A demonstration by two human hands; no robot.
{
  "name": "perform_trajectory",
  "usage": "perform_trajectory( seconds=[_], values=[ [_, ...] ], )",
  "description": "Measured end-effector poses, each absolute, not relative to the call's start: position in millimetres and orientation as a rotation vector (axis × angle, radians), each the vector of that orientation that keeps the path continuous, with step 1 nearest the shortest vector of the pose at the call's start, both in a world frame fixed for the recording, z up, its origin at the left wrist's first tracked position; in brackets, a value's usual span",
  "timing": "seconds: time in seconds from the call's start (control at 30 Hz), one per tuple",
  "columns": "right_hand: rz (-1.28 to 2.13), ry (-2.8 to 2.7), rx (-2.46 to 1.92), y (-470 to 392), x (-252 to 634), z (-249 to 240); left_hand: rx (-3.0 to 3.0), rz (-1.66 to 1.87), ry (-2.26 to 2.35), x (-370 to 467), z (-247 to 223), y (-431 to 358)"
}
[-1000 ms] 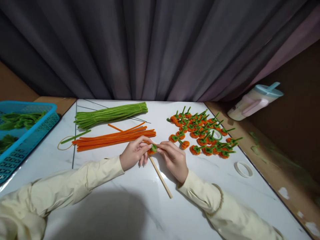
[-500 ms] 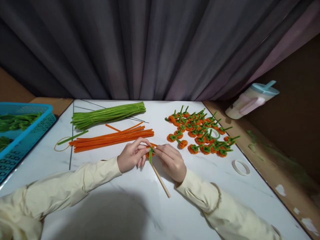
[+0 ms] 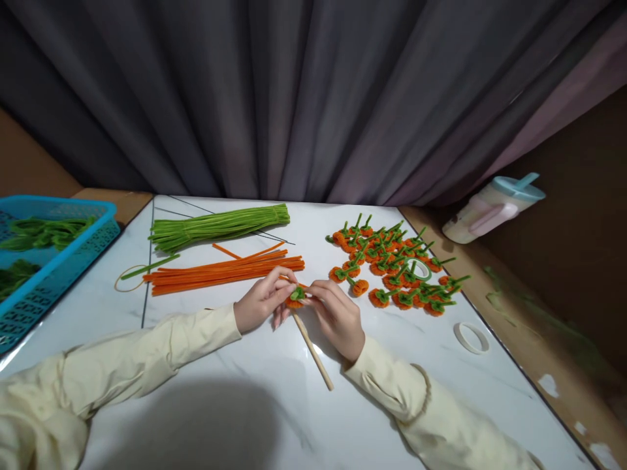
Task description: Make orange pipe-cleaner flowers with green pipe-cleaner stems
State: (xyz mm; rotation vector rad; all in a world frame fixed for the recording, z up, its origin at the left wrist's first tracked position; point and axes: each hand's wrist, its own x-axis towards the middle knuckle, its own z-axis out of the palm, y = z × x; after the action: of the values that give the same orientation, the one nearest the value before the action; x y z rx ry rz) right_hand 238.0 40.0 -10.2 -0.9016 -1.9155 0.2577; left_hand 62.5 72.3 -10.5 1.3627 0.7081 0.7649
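Between my fingertips is a small orange and green fuzzy piece [image 3: 295,297], orange below with green on top. My left hand [image 3: 263,300] pinches it from the left. From the right, my right hand [image 3: 337,314] grips it with thumb and forefinger. A wooden stick [image 3: 313,352] lies on the white table just below the piece, its upper end near my fingers. Behind my left hand lies a bundle of orange fuzzy stems [image 3: 215,275], and farther back a thick bundle of green stems [image 3: 220,225]. Many orange pieces with green stalks [image 3: 392,261] stand in a group at the right.
A blue basket [image 3: 105,225] with green leafy pieces is at the left edge. A pale tape ring [image 3: 471,338] lies at the right, and another ring [image 3: 417,269] rests among the orange pieces. A lidded cup [image 3: 490,209] stands at the back right.
The green strip that hung down from the piece no longer hangs there; green now sits bunched on top. The view has shifted slightly. Both hands still hold the piece.
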Motion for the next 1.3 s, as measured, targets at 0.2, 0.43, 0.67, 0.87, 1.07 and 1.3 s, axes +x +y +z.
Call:
perform_trajectory(
  seconds=[0.2, 0.43, 0.67, 0.87, 1.07, 1.3],
  values=[
    [0.414, -1.887, -0.904, 39, 236, -7, 1.517, 0.778, 0.713, 59, -10, 75],
    [0.29, -1.997, -0.865, 37, 237, -7, 1.556, 0.635, 0.564, 52, -9, 80],
    [0.361, -2.035, -0.871, 40, 236, -11, 1.571, 0.588, 0.593, 51, -9, 86],
    [0.504, -2.041, -1.006, 44, 236, -13, 2.346, 0.828, 0.622, 39, -6, 87],
    [0.594, -2.067, -1.042, 45, 236, -14, 2.643, 0.784, 0.519, 29, -11, 90],
    [0.687, -2.091, -0.994, 45, 236, -13, 2.636, 0.865, 0.469, 30, -7, 93]
  ],
)
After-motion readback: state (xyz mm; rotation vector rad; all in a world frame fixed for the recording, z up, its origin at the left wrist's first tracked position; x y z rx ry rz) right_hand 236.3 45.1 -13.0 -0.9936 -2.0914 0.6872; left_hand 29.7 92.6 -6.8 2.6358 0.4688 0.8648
